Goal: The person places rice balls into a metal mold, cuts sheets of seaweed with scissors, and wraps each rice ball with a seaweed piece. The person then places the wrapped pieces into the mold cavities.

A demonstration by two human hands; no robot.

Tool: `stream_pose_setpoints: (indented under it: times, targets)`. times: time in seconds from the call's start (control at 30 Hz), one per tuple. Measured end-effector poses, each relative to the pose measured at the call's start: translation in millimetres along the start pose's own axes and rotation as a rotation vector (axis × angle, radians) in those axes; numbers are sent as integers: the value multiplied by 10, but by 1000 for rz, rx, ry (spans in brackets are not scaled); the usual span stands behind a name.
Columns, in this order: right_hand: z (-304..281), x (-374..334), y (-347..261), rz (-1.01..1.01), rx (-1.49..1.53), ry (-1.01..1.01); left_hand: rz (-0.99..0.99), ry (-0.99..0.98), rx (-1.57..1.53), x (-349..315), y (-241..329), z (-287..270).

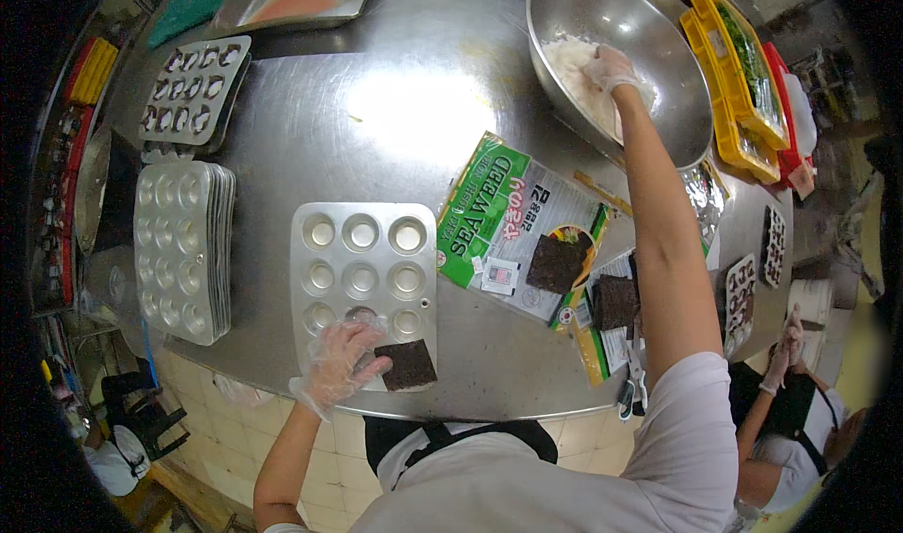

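My left hand (343,364), in a clear glove, rests at the near-left part of a metal muffin tin (299,251). Its fingers are apart, the fingertips over the nearest row of cups. The thumb side meets the edge of a dark square of seaweed (410,365) lying on the tin's near right corner. Far to the right, my gloved right hand (616,70) reaches into a large steel bowl (673,91). Its fingers are curled into the white rice (576,67), which partly hides them.
Beside the tin lie a green-and-grey seaweed packet (499,199), cut seaweed stacks (616,301) and scissors (635,382). Stacked muffin tins (183,251) and a filled tin (193,91) stand left. Yellow trays (729,86) flank the bowl. A co-worker's gloved hands (785,350) show at lower right.
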State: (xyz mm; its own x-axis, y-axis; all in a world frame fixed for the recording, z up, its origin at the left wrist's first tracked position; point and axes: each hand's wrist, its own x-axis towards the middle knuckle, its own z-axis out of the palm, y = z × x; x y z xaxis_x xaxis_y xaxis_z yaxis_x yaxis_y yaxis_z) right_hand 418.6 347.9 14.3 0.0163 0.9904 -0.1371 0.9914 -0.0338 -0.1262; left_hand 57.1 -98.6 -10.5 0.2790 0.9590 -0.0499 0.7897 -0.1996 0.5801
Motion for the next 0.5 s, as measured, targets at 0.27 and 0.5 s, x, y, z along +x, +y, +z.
stream_pose_setpoints:
  times: [0.27, 0.5]
  targets:
    - [23, -159, 591, -10, 1327, -228, 27, 10, -13, 36, 16, -20]
    - [-483, -926, 318, -211, 1553, -135, 7, 31, -13, 12, 9, 39]
